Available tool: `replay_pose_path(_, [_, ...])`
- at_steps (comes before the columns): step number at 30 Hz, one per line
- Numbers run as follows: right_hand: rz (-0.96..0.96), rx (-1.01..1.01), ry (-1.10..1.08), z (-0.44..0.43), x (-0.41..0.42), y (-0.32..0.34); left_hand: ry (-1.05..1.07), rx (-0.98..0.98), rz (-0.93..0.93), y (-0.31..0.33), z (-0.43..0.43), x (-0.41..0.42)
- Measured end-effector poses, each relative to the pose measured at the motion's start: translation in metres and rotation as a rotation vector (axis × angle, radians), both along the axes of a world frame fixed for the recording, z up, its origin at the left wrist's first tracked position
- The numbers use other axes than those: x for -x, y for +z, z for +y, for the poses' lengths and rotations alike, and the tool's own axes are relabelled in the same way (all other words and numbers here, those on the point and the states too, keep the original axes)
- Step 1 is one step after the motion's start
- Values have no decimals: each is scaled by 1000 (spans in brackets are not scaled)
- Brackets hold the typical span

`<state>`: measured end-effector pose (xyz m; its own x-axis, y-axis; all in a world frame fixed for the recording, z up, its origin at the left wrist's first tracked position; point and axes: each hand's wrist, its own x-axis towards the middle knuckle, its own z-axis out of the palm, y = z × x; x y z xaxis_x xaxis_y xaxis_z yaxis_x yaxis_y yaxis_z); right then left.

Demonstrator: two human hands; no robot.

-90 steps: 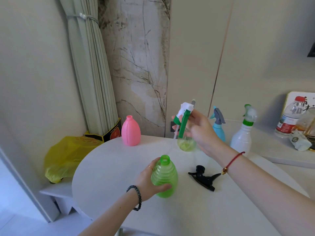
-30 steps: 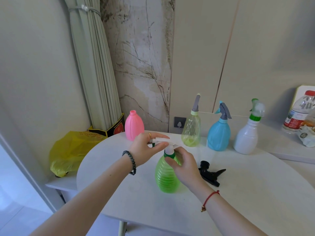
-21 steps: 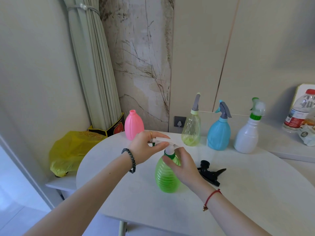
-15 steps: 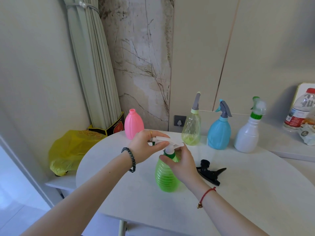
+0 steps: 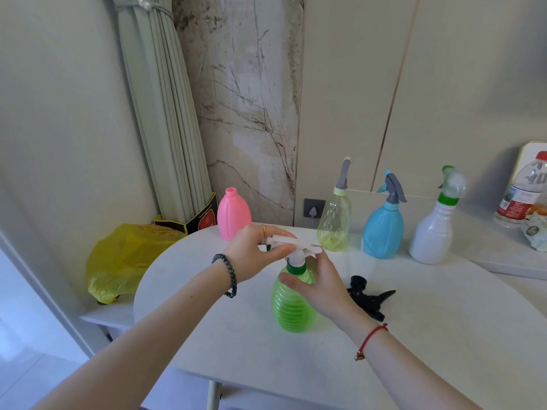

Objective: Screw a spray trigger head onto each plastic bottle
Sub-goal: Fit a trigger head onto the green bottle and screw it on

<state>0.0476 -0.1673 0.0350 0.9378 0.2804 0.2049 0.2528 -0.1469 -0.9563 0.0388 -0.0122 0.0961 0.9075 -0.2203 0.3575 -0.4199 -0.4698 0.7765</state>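
A ribbed green bottle point(image 5: 291, 309) stands upright mid-table with a white and green trigger head point(image 5: 293, 251) sitting on its neck. My left hand point(image 5: 251, 253) grips the top of that head. My right hand point(image 5: 321, 287) wraps the bottle's shoulder just under the green collar. A loose black trigger head point(image 5: 368, 300) lies on the table to the right of the bottle. A pink bottle point(image 5: 233, 214) with an open neck stands at the table's back left.
Three bottles with heads on stand along the back: yellow-green point(image 5: 334, 220), blue point(image 5: 384, 229), white point(image 5: 433, 229). A water bottle point(image 5: 522, 190) is on the right ledge. A yellow bag point(image 5: 124, 255) lies left of the round white table point(image 5: 444, 335).
Three seconds ago my right hand held the head in the air and my left held the bottle. Now the head sits on the neck; over the last second my right fingers shifted slightly around the collar.
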Motion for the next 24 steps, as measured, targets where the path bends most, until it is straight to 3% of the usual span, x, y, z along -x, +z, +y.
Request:
replay_pose_path(3, [17, 47, 77, -5, 0, -2, -14, 22, 1, 1, 0, 0])
replay_pose_path(8, [-12, -8, -82, 3, -2, 2, -21, 20, 5, 1, -1, 1])
replay_pose_path(14, [43, 28, 101, -7, 3, -4, -14, 29, 25, -1, 2, -3])
replay_pose_path(19, [17, -18, -81, -2, 1, 0, -14, 39, 36, -2, 1, -3])
replay_pose_path(24, [63, -20, 101, -8, 2, 1, -33, 55, 43, -1, 1, -3])
